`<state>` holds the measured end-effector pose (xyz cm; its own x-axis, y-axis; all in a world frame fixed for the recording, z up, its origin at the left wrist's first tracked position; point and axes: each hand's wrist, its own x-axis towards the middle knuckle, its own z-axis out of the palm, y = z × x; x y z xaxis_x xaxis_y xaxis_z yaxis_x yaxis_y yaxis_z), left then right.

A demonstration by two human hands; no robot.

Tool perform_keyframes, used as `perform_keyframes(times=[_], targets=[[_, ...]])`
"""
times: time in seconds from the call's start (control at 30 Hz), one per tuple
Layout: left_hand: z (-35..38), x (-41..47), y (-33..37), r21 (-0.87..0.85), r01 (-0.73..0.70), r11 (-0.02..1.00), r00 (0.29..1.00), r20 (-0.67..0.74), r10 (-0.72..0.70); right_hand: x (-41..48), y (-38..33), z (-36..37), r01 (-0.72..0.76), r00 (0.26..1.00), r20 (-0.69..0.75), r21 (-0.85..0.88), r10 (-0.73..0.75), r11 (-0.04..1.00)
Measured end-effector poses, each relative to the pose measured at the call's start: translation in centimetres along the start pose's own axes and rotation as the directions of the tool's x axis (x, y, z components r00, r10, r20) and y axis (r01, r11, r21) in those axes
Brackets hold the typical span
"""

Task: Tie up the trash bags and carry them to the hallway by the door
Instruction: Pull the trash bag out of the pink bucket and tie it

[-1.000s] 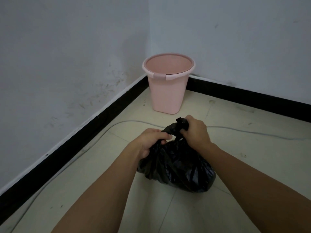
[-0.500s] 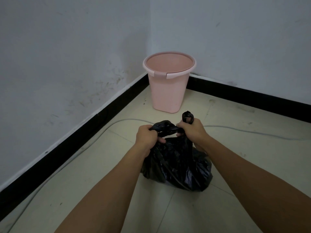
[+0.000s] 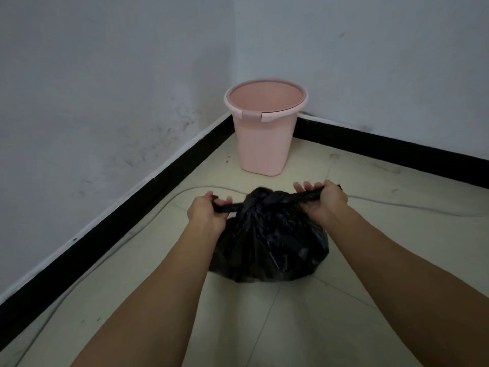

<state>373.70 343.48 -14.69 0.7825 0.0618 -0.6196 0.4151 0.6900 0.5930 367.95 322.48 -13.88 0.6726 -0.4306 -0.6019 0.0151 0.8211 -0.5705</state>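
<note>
Scuffed grey wall [image 3: 92, 115] and black skirting [image 3: 132, 207] edge the pale tiled floor [image 3: 397, 247]. The left hand [image 3: 205, 214] grips one tail of the black trash bag [image 3: 267, 247], which sits on the floor before the pink bin [image 3: 262, 144]; the right hand [image 3: 328, 198] grips the other. The hands were together earlier and are now spread.

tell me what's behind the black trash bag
A grey cable runs across the floor behind the black trash bag, and farther back a pink bin stands in the corner. The bag hides the cable's middle stretch.
</note>
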Motion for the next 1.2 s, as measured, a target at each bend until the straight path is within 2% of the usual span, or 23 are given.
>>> perform_keyframes(times=[0.1, 0.17, 0.23, 0.3, 0.37, 0.43, 0.5, 0.57, 0.6, 0.63, 0.7, 0.77, 0.87, 0.93, 1.0, 1.03, 1.07, 1.1, 1.17, 1.2], targets=[[-2.2, 1.1, -0.1, 0.318, -0.148, 0.936, 0.966, -0.155, 0.205, 0.0, -1.5, -1.5, -0.046, 0.999, -0.003, 0.195, 0.047, 0.98], [-3.5, 1.9, -0.3, 0.444, -0.187, 0.876, 0.946, -0.159, 0.282, -0.1, -2.0, -2.4, -0.03, 0.999, -0.028, 0.136, 0.034, 0.99], [-4.4, 2.4, -0.5, 0.528, -0.213, 0.822, 0.935, -0.134, 0.328, 0.5, -1.9, -3.1, 0.006, 0.982, -0.19, -0.042, -0.014, 0.999], [-4.9, 2.4, -0.7, 0.623, -0.262, 0.737, 0.907, -0.1, 0.408, 1.3, -1.7, -3.7, 0.019, 0.956, -0.291, -0.051, -0.033, 0.999], [-5.2, 1.9, -0.8, 0.713, -0.331, 0.618, 0.862, -0.037, 0.505, 1.5, -2.0, -4.1, 0.026, 0.947, -0.318, -0.039, -0.037, 0.999], [-5.6, 1.4, -0.8, 0.797, -0.406, 0.447, 0.806, 0.081, 0.586, 1.6, -2.4, -4.5, 0.013, 0.946, -0.323, -0.002, -0.013, 1.0], [-6.0, 0.9, -1.1, 0.843, -0.495, 0.211, 0.722, 0.263, 0.64, 1.7, -2.9, -4.8, 0.01, 0.947, -0.32, 0.008, -0.007, 1.0], [-6.4, 0.4, -1.6, 0.822, -0.569, -0.004, 0.642, 0.448, 0.623, 1.9, -3.0, -5.0, 0.022, 0.964, -0.266, -0.029, -0.029, 0.999], [-6.5, 0.2, -2.0, 0.802, -0.59, -0.095, 0.626, 0.528, 0.574, 2.0, -2.9, -5.1, 0.034, 0.969, -0.241, -0.076, -0.051, 0.997], [-6.7, 0.2, -2.5, 0.785, -0.59, -0.187, 0.635, 0.595, 0.493, 2.1, -2.8, -5.2, 0.051, 0.968, -0.235, -0.142, -0.084, 0.988], [-7.0, 0.0, -3.7, 0.749, -0.539, -0.385, 0.711, 0.65, 0.269, 2.1, -2.3, -5.0, 0.058, 0.968, -0.218, -0.28, -0.123, 0.958], [-7.5, -0.3, -4.7, 0.706, -0.484, -0.517, 0.8, 0.596, 0.064, 1.6, -2.0, -4.6, 0.014, 0.986, -0.136, -0.519, -0.099, 0.854], [-7.7, -0.3, -5.1, 0.699, -0.43, -0.572, 0.874, 0.482, -0.068, 0.4, -1.3, -4.6, -0.027, 1.0, -0.022, -0.88, 0.017, 0.475], [-7.3, -0.3, -5.1, 0.709, -0.411, -0.574, 0.891, 0.445, -0.089, -0.1, -0.8, -4.9, -0.036, 0.996, -0.015, -0.969, 0.087, 0.244], [-6.8, -0.1, -5.0, 0.728, -0.394, -0.561, 0.896, 0.44, -0.059, -0.4, -0.6, -4.8, -0.069, 0.978, -0.039, -0.987, 0.205, 0.144], [-6.5, -0.2, -5.0, 0.743, -0.387, -0.546, 0.897, 0.442, -0.035, -0.6, -0.7, -4.6, -0.087, 0.96, -0.038, -0.982, 0.277, 0.167], [-6.3, -0.2, -5.0, 0.761, -0.378, -0.527, 0.899, 0.438, -0.012, -0.5, -0.9, -4.3, -0.106, 0.94, -0.013, -0.961, 0.34, 0.255], [-6.2, -0.2, -5.0, 0.782, -0.367, -0.504, 0.903, 0.43, 0.01, -0.5, -1.2, -3.9, -0.127, 0.923, 0.041, -0.907, 0.383, 0.402], [-5.9, 0.0, -4.8, 0.836, -0.345, -0.427, 0.919, 0.394, 0.028, -0.3, -1.8, -3.4, -0.173, 0.896, 0.196, -0.672, 0.399, 0.72], [-5.8, 0.1, -4.8, 0.864, -0.338, -0.374, 0.928, 0.372, 0.021, -0.2, -1.8, -3.2, -0.185, 0.883, 0.259, -0.573, 0.39, 0.799]])
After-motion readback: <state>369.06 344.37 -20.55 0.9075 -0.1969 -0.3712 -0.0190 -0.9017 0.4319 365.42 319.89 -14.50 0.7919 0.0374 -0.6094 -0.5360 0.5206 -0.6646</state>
